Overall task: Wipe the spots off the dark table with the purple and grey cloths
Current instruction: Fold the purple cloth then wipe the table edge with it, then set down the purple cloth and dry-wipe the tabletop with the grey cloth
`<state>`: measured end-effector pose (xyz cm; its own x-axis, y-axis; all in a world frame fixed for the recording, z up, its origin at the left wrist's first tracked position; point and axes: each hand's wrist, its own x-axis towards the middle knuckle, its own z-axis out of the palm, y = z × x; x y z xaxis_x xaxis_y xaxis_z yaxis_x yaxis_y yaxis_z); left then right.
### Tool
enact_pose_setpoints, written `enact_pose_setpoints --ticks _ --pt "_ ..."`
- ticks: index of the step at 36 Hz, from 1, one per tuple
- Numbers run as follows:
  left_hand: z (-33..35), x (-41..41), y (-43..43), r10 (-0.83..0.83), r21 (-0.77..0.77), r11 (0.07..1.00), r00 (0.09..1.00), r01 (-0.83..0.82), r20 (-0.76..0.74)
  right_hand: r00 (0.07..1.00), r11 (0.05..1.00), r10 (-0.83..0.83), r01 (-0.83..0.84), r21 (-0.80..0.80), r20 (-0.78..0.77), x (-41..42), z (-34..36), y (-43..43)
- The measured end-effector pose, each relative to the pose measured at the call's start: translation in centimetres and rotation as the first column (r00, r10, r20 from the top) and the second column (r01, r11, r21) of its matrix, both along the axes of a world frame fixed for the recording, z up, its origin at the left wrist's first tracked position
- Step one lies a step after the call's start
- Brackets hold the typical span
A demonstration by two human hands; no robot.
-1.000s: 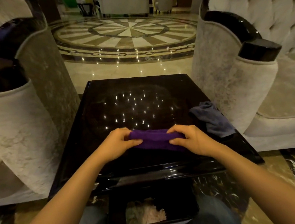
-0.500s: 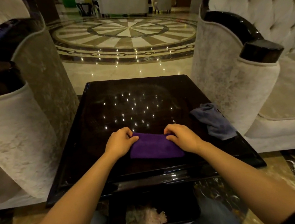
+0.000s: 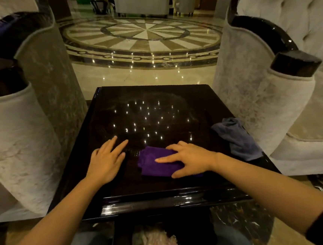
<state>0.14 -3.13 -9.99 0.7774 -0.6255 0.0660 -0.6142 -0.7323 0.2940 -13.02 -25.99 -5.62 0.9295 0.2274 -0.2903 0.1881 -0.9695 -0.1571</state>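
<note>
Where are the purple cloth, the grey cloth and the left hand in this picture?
purple cloth (image 3: pixel 154 163): head view, on its folded left half.
grey cloth (image 3: pixel 237 139): head view, on the middle of the crumpled heap.
left hand (image 3: pixel 106 162): head view, on the back of the hand.

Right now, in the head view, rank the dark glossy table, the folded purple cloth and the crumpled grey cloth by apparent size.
1. Dark glossy table, by far the largest.
2. and 3. Crumpled grey cloth and folded purple cloth look alike; the right hand covers part of the purple one.
</note>
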Motion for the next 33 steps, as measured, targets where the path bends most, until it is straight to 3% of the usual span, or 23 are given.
enact_pose_setpoints --ticks 3,7,11,17,24,27,31,33 --pt "-0.2 0.7 -0.6 -0.007 0.073 0.997 0.995 0.014 -0.097 0.998 0.985 -0.070 0.069 0.155 0.001 0.6 0.2 0.0" --pt "-0.6 1.6 -1.5 -0.020 0.124 0.992 0.995 0.032 -0.103 0.980 0.927 -0.198 0.174 0.333 0.037 1.3 0.0 -0.3" --pt "-0.9 2.0 -1.7 -0.002 0.145 0.989 0.992 0.021 -0.127 0.939 0.901 -0.314 0.249 0.354 0.139 2.2 0.2 -2.3" --pt "-0.6 1.7 -2.0 0.028 0.195 0.981 0.992 -0.003 -0.125 0.736 0.813 -0.574 0.459 0.359 0.359 4.9 1.0 -8.9" --pt "-0.4 1.3 -1.9 0.032 0.199 0.980 0.993 -0.008 -0.116 0.526 0.703 -0.685 0.658 0.268 0.504 8.3 1.3 -16.5" --pt "-0.4 1.4 -1.9 0.029 0.218 0.976 0.994 -0.006 -0.106 0.507 0.626 -0.741 0.759 0.178 0.441 8.7 0.6 -18.5" --pt "-0.8 1.5 -1.9 0.032 0.211 0.977 0.994 -0.010 -0.104 0.534 0.542 -0.830 0.841 0.001 0.162 8.5 -1.5 -19.7" --pt "-0.9 1.6 -1.8 0.033 0.218 0.976 0.995 -0.011 -0.098 0.534 0.537 -0.838 0.844 -0.004 0.108 8.1 -2.1 -19.7"
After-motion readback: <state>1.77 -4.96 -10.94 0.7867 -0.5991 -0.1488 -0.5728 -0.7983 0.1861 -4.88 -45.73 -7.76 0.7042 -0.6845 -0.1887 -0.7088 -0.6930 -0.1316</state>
